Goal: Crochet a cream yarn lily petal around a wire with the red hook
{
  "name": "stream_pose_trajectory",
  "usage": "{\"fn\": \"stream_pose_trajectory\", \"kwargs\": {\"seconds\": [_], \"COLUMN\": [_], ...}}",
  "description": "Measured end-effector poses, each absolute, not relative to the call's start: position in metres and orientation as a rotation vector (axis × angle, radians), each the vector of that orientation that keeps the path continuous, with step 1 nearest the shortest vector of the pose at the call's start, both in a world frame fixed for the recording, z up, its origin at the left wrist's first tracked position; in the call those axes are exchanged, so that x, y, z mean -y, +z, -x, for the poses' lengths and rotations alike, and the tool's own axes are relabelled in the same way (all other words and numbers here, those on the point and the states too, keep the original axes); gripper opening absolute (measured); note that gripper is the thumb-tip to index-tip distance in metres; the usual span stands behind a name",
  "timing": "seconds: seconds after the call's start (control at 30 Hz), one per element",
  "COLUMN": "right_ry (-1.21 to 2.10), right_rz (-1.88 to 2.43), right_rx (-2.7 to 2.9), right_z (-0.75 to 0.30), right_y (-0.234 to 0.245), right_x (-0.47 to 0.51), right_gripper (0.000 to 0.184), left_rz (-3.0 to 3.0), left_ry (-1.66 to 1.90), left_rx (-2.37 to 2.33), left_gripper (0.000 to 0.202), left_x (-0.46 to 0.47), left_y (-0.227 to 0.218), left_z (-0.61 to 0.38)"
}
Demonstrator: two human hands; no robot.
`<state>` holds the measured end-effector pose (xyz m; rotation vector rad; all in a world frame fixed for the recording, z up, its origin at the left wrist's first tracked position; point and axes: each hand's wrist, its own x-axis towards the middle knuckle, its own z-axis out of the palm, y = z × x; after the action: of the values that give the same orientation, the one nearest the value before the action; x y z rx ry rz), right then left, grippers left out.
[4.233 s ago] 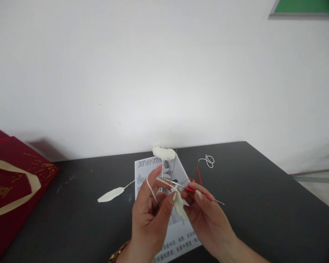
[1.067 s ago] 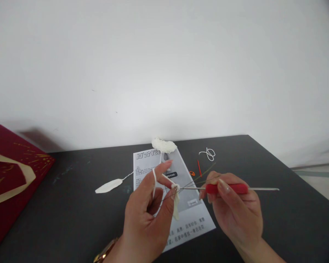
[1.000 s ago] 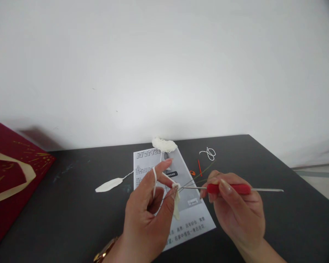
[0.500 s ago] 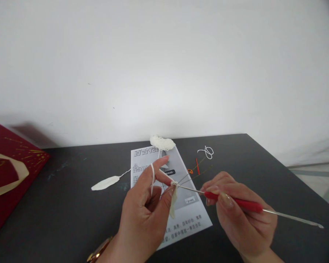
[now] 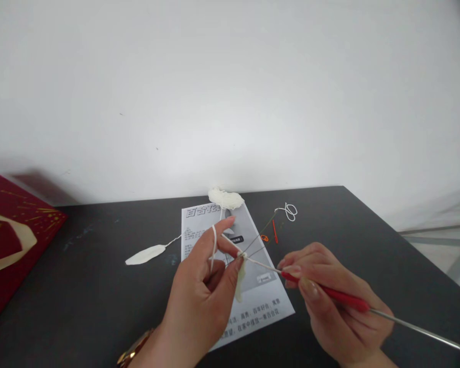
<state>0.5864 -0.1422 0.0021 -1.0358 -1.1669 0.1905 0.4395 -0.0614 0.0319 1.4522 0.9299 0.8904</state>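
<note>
At the far left stands a dark red gift bag [image 5: 3, 243] with a cream ribbon handle [image 5: 27, 235], the only container in view; its opening does not show, so its contents cannot be told. Next, on the black surface [image 5: 92, 271], lies a flat white petal-shaped crocheted piece [image 5: 145, 254], its tail reaching the printed sheet [image 5: 268, 295].

The left hand [image 5: 205, 281] keeps nearly the same pose as a second ago: its grip pinches the top edge of a small off-white crochet work [image 5: 239, 283] above the sheet, with yarn from the skein [image 5: 226, 198] passing over the index finger.

The change is at the right. The right hand [image 5: 337, 301], its grip closed round the red handle of the crochet hook [image 5: 347, 298], has moved outward and lower, and the hook, level a second ago, now slopes down to the right. That suggests a loop being drawn out, though the hook's tip is too small to judge. Thin dark wire [image 5: 266, 225] runs from the pinched edge, past the orange stitch marker [image 5: 265, 238] and orange needle [image 5: 275, 232], towards a curled white yarn end [image 5: 290, 211].
</note>
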Motion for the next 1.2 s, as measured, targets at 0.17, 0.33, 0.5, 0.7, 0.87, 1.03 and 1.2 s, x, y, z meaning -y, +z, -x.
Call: {"fn": "stream_pose_trajectory", "kwargs": {"seconds": [0.17,0.33,0.5,0.7,0.87,1.03,1.2], "right_ry": [0.091,0.124,0.27,0.682,0.672,0.369,0.154], "right_rz": [1.053,1.05,1.018,0.934,0.912,0.988,1.045], "right_rx": [1.297,1.304,1.092,0.719,0.633,0.902,1.285], "right_z": [-0.589,-0.59,-0.587,-0.582,-0.577,-0.578,-0.582], "right_y": [0.004,0.004,0.0,0.0,-0.001,-0.007,-0.01], "right_x": [0.143,0.142,0.135,0.122,0.12,0.134,0.145], "right_gripper": [0.025,0.023,0.011,0.012,0.012,0.016,0.025], "left_rz": [-1.413,-1.353,-1.224,-1.017,-0.981,-1.037,-1.131], "left_ry": [0.846,0.821,0.727,0.704,0.738,0.808,0.858], "left_rx": [-0.918,-0.909,-0.846,-0.743,-0.72,-0.778,-0.851], "left_gripper": [0.041,0.045,0.051,0.054,0.055,0.059,0.058], "left_x": [0.059,0.057,0.054,0.049,0.048,0.052,0.055], "left_y": [0.031,0.031,0.034,0.039,0.035,0.031,0.029], "left_z": [-0.44,-0.44,-0.437,-0.436,-0.439,-0.442,-0.445]}}
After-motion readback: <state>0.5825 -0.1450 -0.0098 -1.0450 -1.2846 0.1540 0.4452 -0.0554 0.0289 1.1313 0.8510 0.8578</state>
